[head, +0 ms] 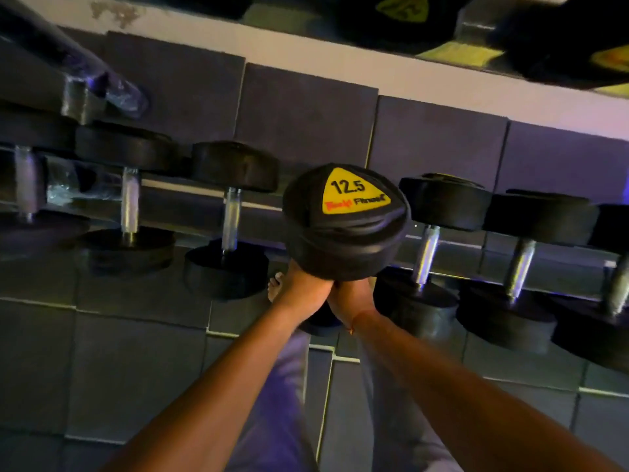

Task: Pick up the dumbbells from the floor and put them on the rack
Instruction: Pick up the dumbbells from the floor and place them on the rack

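Observation:
A black dumbbell (345, 219) with a yellow "12.5" label stands on end in the middle of the view, its upper head facing me. My left hand (303, 291) and my right hand (354, 294) both grip its handle just under that head; the handle is hidden by my fingers. The lower head shows partly below my wrists. The dumbbell hangs over a gap in the low rack rail (190, 192), between other racked dumbbells.
Several black dumbbells lie on the low rail, to the left (231, 219) and to the right (425, 253). An upper shelf (476, 25) with more dumbbells runs across the top. Grey rubber floor tiles (119, 352), my bare foot (274, 286) and my legs are below.

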